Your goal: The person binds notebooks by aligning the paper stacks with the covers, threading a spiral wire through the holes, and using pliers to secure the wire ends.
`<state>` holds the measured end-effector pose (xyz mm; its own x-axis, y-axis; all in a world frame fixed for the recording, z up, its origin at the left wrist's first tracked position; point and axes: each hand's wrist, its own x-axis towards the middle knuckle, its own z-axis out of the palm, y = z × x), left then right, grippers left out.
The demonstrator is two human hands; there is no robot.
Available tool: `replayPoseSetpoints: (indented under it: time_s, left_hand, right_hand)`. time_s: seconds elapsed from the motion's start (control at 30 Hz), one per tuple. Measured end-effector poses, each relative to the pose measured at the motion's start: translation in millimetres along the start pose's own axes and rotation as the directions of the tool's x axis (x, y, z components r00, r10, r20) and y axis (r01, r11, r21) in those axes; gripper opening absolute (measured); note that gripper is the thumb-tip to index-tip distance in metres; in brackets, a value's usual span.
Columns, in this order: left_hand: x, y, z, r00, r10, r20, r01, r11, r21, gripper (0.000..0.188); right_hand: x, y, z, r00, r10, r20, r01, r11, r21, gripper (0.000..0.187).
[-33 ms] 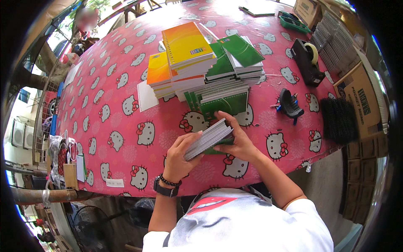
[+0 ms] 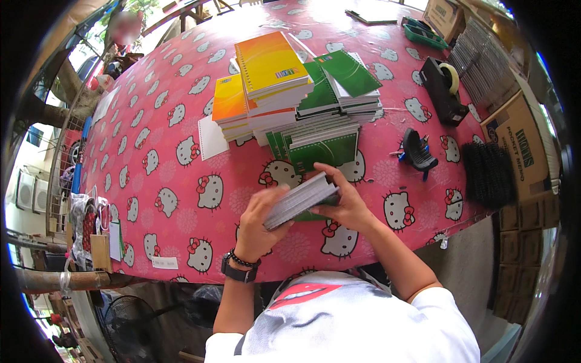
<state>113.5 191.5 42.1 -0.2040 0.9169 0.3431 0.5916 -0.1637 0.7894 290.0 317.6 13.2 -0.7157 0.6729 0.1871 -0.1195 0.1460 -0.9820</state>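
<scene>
Between my two hands, near the front edge of the table, is a thick stack of notebooks (image 2: pixel 301 201) with its pale page edges facing up and a bit of green cover showing below. My right hand (image 2: pixel 350 206) is wrapped round the stack's right end, fingers over the far side and thumb on the near side. On the left end rests my left hand (image 2: pixel 256 219), its fingers curved along the stack and slightly blurred; its thumb is hidden. Just beyond stand green spiral notebooks (image 2: pixel 327 151) in a leaning row, with yellow-orange spiral notebooks (image 2: pixel 270 57) piled behind them to the left.
To the right are a black tool with blue parts (image 2: pixel 419 151), a black tape dispenser (image 2: pixel 445 91), a heap of black binding coils (image 2: pixel 487 175) and a cardboard box (image 2: pixel 523 142). A green tray (image 2: pixel 423 31) lies farther back. The pink patterned tablecloth (image 2: pixel 242 198) covers the table.
The fingers of my left hand have shifted slightly and blurred at the stack's left end. My right hand and the stack have barely moved.
</scene>
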Motion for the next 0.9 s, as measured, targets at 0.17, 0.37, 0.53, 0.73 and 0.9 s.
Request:
replayPoseSetpoints:
  time_s: [0.17,0.37,0.53,0.73,0.9]
  left_hand:
    - [7.8,3.0,27.4,0.895,-0.436,-0.095,0.215,0.609,-0.764,0.073]
    - [40.2,-21.6,48.7,0.917,-0.346,-0.196,0.183,0.804,-0.566,0.086]
    - [55.1,-33.0,54.5,0.908,-0.412,-0.075,0.241,0.661,-0.711,0.1]
    - [60.5,-29.7,52.6,0.926,-0.363,0.105,0.287,0.497,-0.819,0.106]
    - [47.3,-41.4,58.5,0.966,-0.245,-0.084,0.138,0.761,-0.634,0.106]
  right_hand:
    - [-6.3,-3.1,-4.0,0.985,0.05,-0.163,-0.052,0.999,-0.007,0.067]
    - [21.9,-16.7,-42.1,0.895,-0.274,-0.352,0.006,0.795,-0.606,0.092]
    - [41.3,1.7,-49.6,0.972,-0.019,-0.235,0.052,0.99,0.134,0.111]
    - [35.8,6.0,-43.2,1.0,0.02,-0.012,-0.019,0.999,0.027,0.115]
    - [38.3,-51.4,-33.9,0.913,-0.392,-0.111,0.147,0.572,-0.807,0.11]
